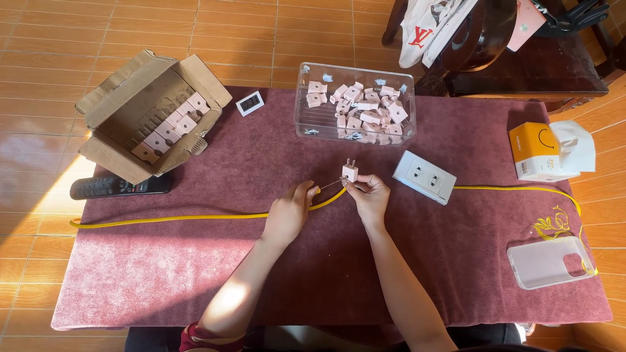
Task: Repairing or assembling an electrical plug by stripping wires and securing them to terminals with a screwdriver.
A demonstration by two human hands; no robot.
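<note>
Midway, wiring step: right hand (370, 194) fingers pinching pink plug (350, 172) just above bench (163, 274), prongs up; left hand (290, 212) fingers pinched on yellow cable (195, 218) end at plug's side. Next move likely needs steady alignment. White socket box (424, 176) just right; clear bin (355, 104) of plugs behind.

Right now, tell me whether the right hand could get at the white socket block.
Probably yes. The right hand holds a small pink plug, and the white socket block lies just beside it on the maroon cloth, with nothing between them.
</note>
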